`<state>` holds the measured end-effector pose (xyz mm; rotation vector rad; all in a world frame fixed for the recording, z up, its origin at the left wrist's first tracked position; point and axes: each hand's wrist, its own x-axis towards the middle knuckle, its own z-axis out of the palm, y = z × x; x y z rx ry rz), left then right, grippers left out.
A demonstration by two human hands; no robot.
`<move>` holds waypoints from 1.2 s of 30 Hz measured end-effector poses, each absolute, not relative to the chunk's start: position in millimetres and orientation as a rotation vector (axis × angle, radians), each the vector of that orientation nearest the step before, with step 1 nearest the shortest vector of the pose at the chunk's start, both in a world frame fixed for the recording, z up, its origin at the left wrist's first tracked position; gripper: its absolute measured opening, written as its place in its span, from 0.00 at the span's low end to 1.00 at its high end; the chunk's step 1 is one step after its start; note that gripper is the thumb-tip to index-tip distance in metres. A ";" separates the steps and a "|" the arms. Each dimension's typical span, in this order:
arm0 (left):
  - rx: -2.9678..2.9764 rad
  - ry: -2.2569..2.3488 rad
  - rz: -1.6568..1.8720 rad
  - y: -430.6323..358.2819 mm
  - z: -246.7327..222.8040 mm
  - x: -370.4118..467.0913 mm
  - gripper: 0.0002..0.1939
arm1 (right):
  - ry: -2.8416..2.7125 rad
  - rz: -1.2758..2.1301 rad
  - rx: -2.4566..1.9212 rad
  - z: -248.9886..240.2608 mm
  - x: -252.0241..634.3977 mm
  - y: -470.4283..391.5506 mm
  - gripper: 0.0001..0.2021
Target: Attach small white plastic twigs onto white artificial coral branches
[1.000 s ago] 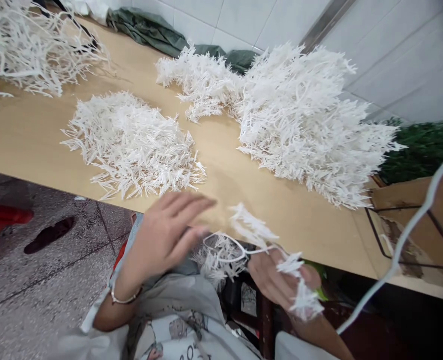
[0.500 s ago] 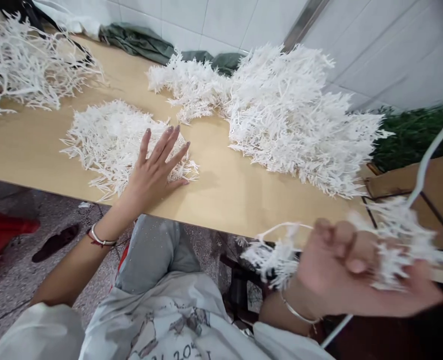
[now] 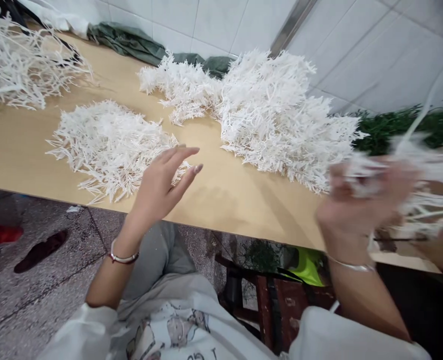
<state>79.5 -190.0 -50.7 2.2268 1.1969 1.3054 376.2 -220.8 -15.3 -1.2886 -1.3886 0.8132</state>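
Note:
My left hand hovers over the table's near side, fingers apart and holding nothing. Just beyond it, a flat heap of white plastic sprigs lies on the tan tabletop. My right hand, smeared by motion, is raised at the table's right end with its fingers curled round white plastic sprigs. A pale stem sticks up behind that hand. A larger white sprig pile spreads across the back of the table, between my hands and the wall.
Long-stemmed white branches lie at the far left. A dark green cloth runs along the tiled wall. Green foliage is at the back right. Below are a dark wooden stool, a yellow-green item and a dark shoe.
My left hand has lifted off the small heap and drawn slightly right. My right hand has risen from below the table edge with the white sprigs. The view has shifted a little.

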 end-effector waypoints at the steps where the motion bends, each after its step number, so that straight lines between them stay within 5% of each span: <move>1: 2.063 1.168 1.378 -193.5 -51.6 87.6 0.18 | -1.170 0.584 -1.148 -26.8 361.9 -211.2 0.16; 9: 1.745 0.860 1.314 -198.2 -68.0 132.9 0.20 | -1.477 0.652 -1.128 -105.8 304.4 -192.5 0.15; 15: 1.904 0.789 1.121 -193.6 -72.0 126.9 0.09 | -1.579 0.848 -1.085 -98.5 298.3 -196.5 0.21; 25: 1.554 0.821 1.035 -205.9 -80.7 120.5 0.16 | -1.574 1.265 -1.068 -83.7 280.3 -187.1 0.27; 36: 0.778 0.233 0.892 -217.5 -90.8 117.8 0.22 | -1.387 2.033 -0.937 -53.1 267.8 -196.4 0.23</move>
